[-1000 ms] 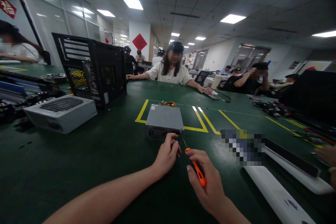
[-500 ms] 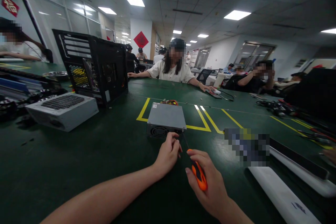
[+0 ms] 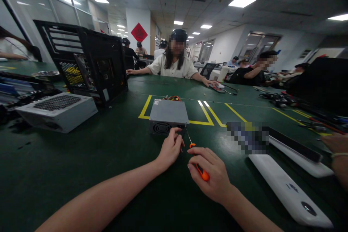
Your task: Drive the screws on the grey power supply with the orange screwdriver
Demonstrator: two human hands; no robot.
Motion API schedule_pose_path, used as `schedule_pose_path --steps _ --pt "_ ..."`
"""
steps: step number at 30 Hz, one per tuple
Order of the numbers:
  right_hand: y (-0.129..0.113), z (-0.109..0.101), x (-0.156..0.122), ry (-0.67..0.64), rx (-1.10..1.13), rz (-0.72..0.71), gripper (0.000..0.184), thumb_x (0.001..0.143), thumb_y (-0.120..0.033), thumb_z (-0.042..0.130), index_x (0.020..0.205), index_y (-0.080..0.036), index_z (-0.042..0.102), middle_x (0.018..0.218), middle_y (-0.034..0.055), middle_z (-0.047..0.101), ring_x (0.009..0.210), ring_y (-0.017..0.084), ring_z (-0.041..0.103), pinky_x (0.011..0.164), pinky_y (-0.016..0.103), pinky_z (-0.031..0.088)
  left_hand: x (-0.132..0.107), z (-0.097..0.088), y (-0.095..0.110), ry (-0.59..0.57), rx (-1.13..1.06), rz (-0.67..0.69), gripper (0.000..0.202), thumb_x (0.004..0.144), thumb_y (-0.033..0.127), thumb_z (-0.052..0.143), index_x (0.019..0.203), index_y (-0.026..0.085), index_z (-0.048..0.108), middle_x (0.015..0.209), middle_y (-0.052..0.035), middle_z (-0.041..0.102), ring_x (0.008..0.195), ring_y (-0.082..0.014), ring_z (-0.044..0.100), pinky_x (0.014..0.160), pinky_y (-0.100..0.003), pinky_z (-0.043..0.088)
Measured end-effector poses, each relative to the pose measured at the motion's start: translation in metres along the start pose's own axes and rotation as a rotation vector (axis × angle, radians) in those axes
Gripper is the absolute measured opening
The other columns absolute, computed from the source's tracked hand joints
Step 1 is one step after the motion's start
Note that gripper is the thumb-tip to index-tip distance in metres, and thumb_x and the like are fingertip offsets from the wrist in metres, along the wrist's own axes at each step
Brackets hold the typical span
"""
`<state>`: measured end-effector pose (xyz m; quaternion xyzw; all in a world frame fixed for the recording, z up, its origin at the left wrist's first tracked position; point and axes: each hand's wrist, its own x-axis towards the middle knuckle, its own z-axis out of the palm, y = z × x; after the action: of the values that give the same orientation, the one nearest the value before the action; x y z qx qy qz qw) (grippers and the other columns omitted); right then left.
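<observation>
A grey computer power supply [image 3: 169, 111] sits on the green table, its black fan grille facing me and coloured cables behind it. My left hand [image 3: 172, 148] is at the lower right of that fan side, fingertips against or very close to it. Its fingers are curled together; anything between them is hidden. In my right hand [image 3: 210, 170] is a screwdriver [image 3: 203, 174] with an orange and black handle, the fingers wrapped round it. The thin shaft points up and left to the power supply's front right corner. I cannot make out what its tip meets.
Left of the power supply stand a black computer case [image 3: 89, 61] and a second power supply [image 3: 58, 110]. Two long white devices [image 3: 288, 188] lie at the right. A person [image 3: 174, 58] sits opposite, one hand by the case. Another person's hand [image 3: 337, 143] is at the right edge.
My right fingers have shifted round the screwdriver and now cover more of its handle. My left hand stays at the power supply. The whole view has shifted slightly; another person's hand shows more at right.
</observation>
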<state>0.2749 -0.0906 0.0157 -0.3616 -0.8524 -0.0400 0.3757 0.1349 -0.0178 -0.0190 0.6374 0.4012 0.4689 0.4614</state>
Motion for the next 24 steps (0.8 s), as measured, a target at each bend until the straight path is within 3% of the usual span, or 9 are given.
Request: schedule_pose_path --steps 2,5,7,10,12,16,21,24 --pt "-0.0009 -0.0012 0.0007 -0.021 -0.012 -0.016 0.009 0.078 -0.017 0.051 0.086 -0.019 0.054 0.092 0.0072 0.059 0.081 0.018 0.057 0.069 0.035 0.048 0.0 0.0004 0.0003 -0.006 -0.004 0.004 0.027 0.087 0.032 0.034 0.111 0.02 0.039 0.066 0.0036 0.052 0.049 -0.008 0.049 0.049 -0.02 0.039" --pt "-0.0013 -0.0019 0.0003 0.038 0.03 0.074 0.022 0.078 -0.019 0.05 0.1 -0.017 0.048 0.101 0.0109 0.055 0.091 0.02 0.056 0.071 0.033 0.05 -0.0003 0.001 0.0001 -0.014 0.006 0.008 0.031 0.087 0.03 0.034 0.116 0.019 0.038 0.066 0.0037 0.052 0.048 -0.0076 0.048 0.05 -0.02 0.039" --pt "-0.0014 -0.0019 -0.0003 0.071 0.045 0.093 0.019 0.078 -0.019 0.051 0.096 -0.017 0.047 0.1 0.0108 0.054 0.091 0.019 0.056 0.07 0.031 0.05 -0.0008 0.0012 0.0002 -0.019 0.018 0.009 0.033 0.087 0.03 0.033 0.118 0.019 0.036 0.066 0.0037 0.052 0.048 -0.0075 0.048 0.05 -0.02 0.039" --pt "-0.0012 -0.0015 -0.0004 0.017 0.003 0.0 0.008 0.077 -0.017 0.052 0.084 -0.02 0.051 0.094 0.0073 0.057 0.083 0.018 0.056 0.069 0.033 0.049 -0.0018 0.0012 0.0011 -0.027 0.025 0.012 0.033 0.087 0.03 0.033 0.118 0.019 0.036 0.067 0.0034 0.052 0.049 -0.0078 0.049 0.051 -0.021 0.04" --pt "-0.0002 -0.0008 -0.0006 -0.012 -0.015 -0.026 0.011 0.077 -0.017 0.052 0.088 -0.02 0.053 0.095 0.007 0.057 0.083 0.019 0.055 0.071 0.036 0.048 -0.0022 0.0011 0.0016 -0.03 0.028 0.015 0.03 0.087 0.029 0.033 0.115 0.019 0.038 0.066 0.0034 0.052 0.05 -0.0081 0.049 0.052 -0.021 0.04" --pt "0.0028 0.0011 -0.0033 0.062 0.046 0.088 0.024 0.077 -0.019 0.053 0.1 -0.017 0.045 0.102 0.0112 0.052 0.093 0.02 0.053 0.073 0.034 0.049 -0.0018 0.0013 0.0006 -0.053 0.069 0.006 0.026 0.087 0.029 0.034 0.109 0.019 0.041 0.065 0.0035 0.052 0.049 -0.0085 0.049 0.051 -0.021 0.039" --pt "0.0026 0.0011 -0.0037 -0.023 -0.04 -0.017 0.008 0.076 -0.017 0.055 0.082 -0.02 0.052 0.096 0.007 0.055 0.083 0.018 0.055 0.07 0.035 0.048 -0.0005 0.0026 -0.0015 -0.064 0.086 0.008 0.03 0.087 0.029 0.033 0.115 0.02 0.04 0.067 0.0029 0.054 0.05 -0.0087 0.05 0.051 -0.021 0.039" --pt "0.0021 0.0014 -0.0027 -0.012 -0.044 -0.003 0.017 0.077 -0.017 0.053 0.094 -0.019 0.052 0.097 0.0081 0.055 0.086 0.019 0.055 0.072 0.035 0.048 -0.0001 0.0026 -0.0009 -0.076 0.076 0.013 0.033 0.087 0.028 0.032 0.118 0.02 0.039 0.067 0.0029 0.054 0.05 -0.0086 0.05 0.052 -0.022 0.04"
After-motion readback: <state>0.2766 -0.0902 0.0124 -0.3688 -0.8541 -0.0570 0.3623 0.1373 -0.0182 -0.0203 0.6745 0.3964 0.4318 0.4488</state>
